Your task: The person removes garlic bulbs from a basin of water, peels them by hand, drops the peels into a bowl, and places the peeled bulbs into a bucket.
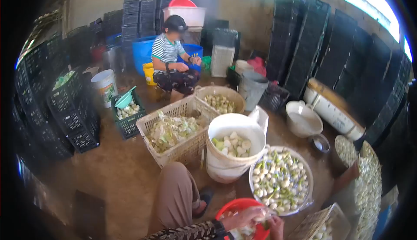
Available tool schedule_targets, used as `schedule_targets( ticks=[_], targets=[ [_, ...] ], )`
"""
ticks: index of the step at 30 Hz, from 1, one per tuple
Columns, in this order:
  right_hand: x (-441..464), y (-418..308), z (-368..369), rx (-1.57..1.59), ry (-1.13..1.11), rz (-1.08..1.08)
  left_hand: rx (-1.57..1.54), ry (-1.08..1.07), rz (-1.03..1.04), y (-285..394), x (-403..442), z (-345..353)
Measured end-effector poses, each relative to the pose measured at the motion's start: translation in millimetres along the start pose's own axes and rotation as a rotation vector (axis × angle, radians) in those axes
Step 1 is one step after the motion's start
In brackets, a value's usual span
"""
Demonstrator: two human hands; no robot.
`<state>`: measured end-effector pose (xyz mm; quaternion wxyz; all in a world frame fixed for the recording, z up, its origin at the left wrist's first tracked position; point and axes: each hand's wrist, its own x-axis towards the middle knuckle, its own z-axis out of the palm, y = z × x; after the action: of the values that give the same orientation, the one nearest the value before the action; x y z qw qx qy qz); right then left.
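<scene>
At the bottom of the view my left hand [246,217], with a dark patterned sleeve behind it, is closed around a pale vegetable piece [260,214]. My right hand [276,226] meets it from the right with fingers bent. Whatever my right fingers grip is too small and blurred to name. Both hands are over a red basin [226,207] holding whitish pieces. Just beyond stands a large white bucket [226,170], partly filled with peeled white vegetables [234,144]. To its right, a wide round basin [309,179] contains many white bulbs with green stems [278,181].
A beige crate [173,156] of leafy peelings stands ahead, beside a round basket [234,93] of vegetables. Another person [171,53] squats beyond. Stacked black crates [284,35] line the walls. Full sacks or baskets [367,188] and a tilted crate [304,225] are on my right.
</scene>
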<state>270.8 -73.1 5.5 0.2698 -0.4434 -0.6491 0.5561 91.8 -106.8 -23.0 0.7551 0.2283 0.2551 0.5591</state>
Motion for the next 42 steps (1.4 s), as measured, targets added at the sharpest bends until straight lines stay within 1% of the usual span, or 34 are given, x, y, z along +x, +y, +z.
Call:
schedule_targets(
  ticks=[2, 4, 5, 6, 7, 8, 9, 10, 11, 12, 14, 15, 16, 18, 19, 20, 22, 23, 25, 27, 28, 29, 30, 31, 32, 34, 35, 36, 38, 39, 40, 41, 42],
  targets=[
    [-4, -15, 12, 0.010, -0.023, 0.024, 0.031, -0.077, 0.044, -5, -1, 2],
    [-5, 3, -4, -0.156, -0.142, 0.029, 0.456, 0.068, 0.008, 17, -14, 30],
    [-6, 11, -3, 0.002, -0.137, 0.058, 0.453, 0.063, -0.004, 17, -9, 25],
    [-7, 8, -3, 0.011, -0.132, 0.066, 0.795, -0.051, 0.106, 17, -2, 10],
    [-9, -1, -3, -0.008, -0.160, -0.055, 1.128, -0.171, 0.212, 14, -1, 1],
    [-13, -6, -4, -0.034, -0.194, -0.166, 0.852, -0.158, 0.192, 3, -1, -5],
    [-15, 1, -2, 0.005, -0.159, -0.126, 0.715, -0.150, 0.087, -1, -5, -4],
    [-17, -11, 2, 0.336, -0.121, 0.115, 0.593, -0.138, -0.003, 7, -7, -3],
    [-15, -5, 3, 0.423, -0.102, 0.084, 0.229, -0.167, -0.013, 7, -12, 8],
    [-12, 1, 3, 0.512, -0.083, 0.049, 0.238, -0.155, -0.010, 8, -14, 15],
    [-9, 8, 4, 0.562, -0.071, 0.033, 0.152, 0.150, -0.178, 2, -13, 25],
    [-9, 10, 2, 0.601, -0.041, 0.025, 0.394, 0.094, -0.225, 1, -9, 18],
    [-9, 13, 0, 0.601, -0.039, 0.029, 0.391, 0.094, -0.228, -4, -8, 13],
    [-9, 21, -1, 0.553, -0.046, 0.011, 0.313, 0.064, -0.246, -5, -5, 3],
    [-17, 13, 2, 0.557, -0.043, 0.033, 0.203, -0.052, -0.257, -3, -2, -5],
    [-20, 1, 4, 0.566, -0.044, 0.047, 0.080, -0.056, -0.234, -8, -2, -7],
    [-15, -17, 9, 0.575, -0.035, 0.069, -0.006, -0.013, -0.250, 6, -14, 9],
    [-14, -20, 7, 0.518, -0.032, 0.043, -0.016, -0.022, -0.273, 4, -12, 5],
    [-11, -21, 4, 0.418, 0.016, -0.032, 0.225, 0.035, -0.224, -14, -7, -5],
    [-7, -13, -12, 0.373, 0.110, -0.107, -0.048, -0.093, -0.190, 16, -16, 2],
    [-3, -7, -23, 0.380, 0.161, -0.150, -0.174, -0.117, -0.110, 18, -14, -7],
    [3, -1, -34, 0.228, 0.170, -0.095, -0.281, -0.139, -0.084, 24, -13, -9],
    [7, 10, -41, 0.080, 0.161, -0.053, -0.233, 0.000, -0.057, 34, -15, -9],
    [7, 32, -38, -0.057, 0.038, -0.114, -0.170, 0.066, -0.026, 43, -21, -3],
    [6, 46, -29, -0.189, -0.096, -0.174, -0.221, 0.050, -0.017, 48, -25, 4],
    [-14, -23, 1, -0.477, -0.043, -0.063, -0.176, 0.052, 0.007, 43, -23, -6],
    [-11, -17, 7, -0.403, 0.028, -0.135, -0.175, 0.055, -0.015, 41, -24, -9],
    [-13, -22, 12, -0.394, 0.039, -0.113, -0.136, 0.055, -0.011, 37, -25, -10],
    [-13, -41, 18, -0.135, 0.145, -0.114, -0.095, 0.036, -0.027, 30, -21, -4],
    [-12, -41, 22, -0.183, 0.158, -0.214, -0.069, 0.055, -0.001, 26, -21, 2],
    [-12, -37, 24, -0.281, 0.163, -0.236, -0.044, 0.079, 0.027, 21, -22, 5],
    [-12, -35, 27, -0.302, 0.229, -0.268, -0.006, 0.128, 0.076, 15, -21, 9],
    [-12, -34, 29, -0.324, 0.293, -0.305, -0.004, 0.129, 0.062, 11, -21, 10]
  ],
)
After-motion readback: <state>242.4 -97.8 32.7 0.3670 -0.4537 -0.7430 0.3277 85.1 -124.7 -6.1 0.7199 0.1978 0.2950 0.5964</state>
